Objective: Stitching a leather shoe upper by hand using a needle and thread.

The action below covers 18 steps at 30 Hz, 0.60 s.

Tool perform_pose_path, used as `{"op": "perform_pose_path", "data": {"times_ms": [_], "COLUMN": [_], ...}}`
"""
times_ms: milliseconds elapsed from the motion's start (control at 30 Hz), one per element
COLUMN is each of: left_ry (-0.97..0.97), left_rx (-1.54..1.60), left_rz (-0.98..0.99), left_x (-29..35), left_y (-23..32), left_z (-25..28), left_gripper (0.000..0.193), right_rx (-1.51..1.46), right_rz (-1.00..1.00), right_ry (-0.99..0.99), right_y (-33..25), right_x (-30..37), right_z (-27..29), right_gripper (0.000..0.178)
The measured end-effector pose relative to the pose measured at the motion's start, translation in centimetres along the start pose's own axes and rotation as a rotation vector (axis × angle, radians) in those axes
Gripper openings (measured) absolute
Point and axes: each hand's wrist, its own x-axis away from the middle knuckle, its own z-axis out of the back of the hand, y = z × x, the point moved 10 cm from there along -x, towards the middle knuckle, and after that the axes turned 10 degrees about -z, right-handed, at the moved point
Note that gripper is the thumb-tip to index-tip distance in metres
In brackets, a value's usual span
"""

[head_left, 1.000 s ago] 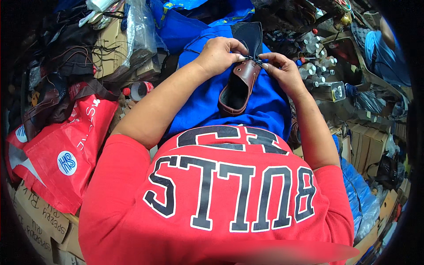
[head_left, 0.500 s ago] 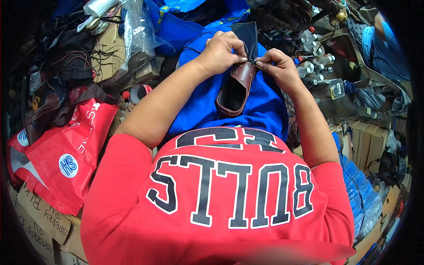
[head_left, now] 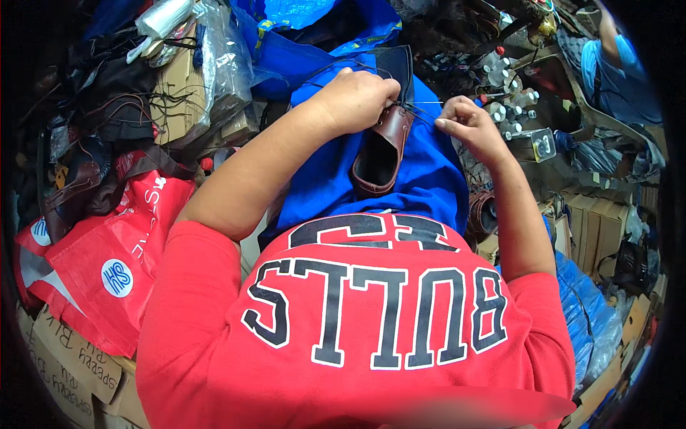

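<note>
A brown leather shoe lies on blue cloth over my lap, its heel opening toward me. Past its front end a flat black piece stretches away. My left hand is closed at the shoe's far end, beside the black piece; what its fingers grip is hidden. To the right, apart from the shoe, my right hand is closed in a pinch. Thin dark cord runs from the shoe's front to its fingertips. A fine pale line, perhaps a needle or thread, also reaches these fingers. More dark cord loops behind my left hand.
At left lie a red bag, cardboard and clear plastic. A blue bag sits beyond my lap. Several small bottles stand at right, near cardboard boxes and blue plastic. Another person's arm shows far right.
My right hand has drawn away from the shoe to the right, with dark cord now stretched between them. My left hand stays at the shoe, its fingers more curled.
</note>
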Motion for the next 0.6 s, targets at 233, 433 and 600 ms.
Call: {"op": "perform_pose_path", "data": {"times_ms": [233, 433, 600], "left_ry": [-0.027, -0.032, -0.113], "left_rx": [-0.002, 0.031, -0.008], "left_rz": [-0.059, -0.051, -0.015], "left_x": [-0.6, -0.4, -0.3], "left_y": [-0.1, -0.6, -1.1], "left_z": [-0.4, -0.7, -1.5], "left_gripper": [0.01, 0.011, 0.013], "right_rx": [0.523, 0.557, 1.291], "right_rz": [0.131, 0.418, 0.459], "right_ry": [0.34, 0.306, 0.058], "right_y": [-4.3, -9.5, -9.2], "right_x": [-2.6, -0.5, -0.1], "right_z": [4.9, 2.3, -5.5], "right_gripper": [0.016, 0.014, 0.009]}}
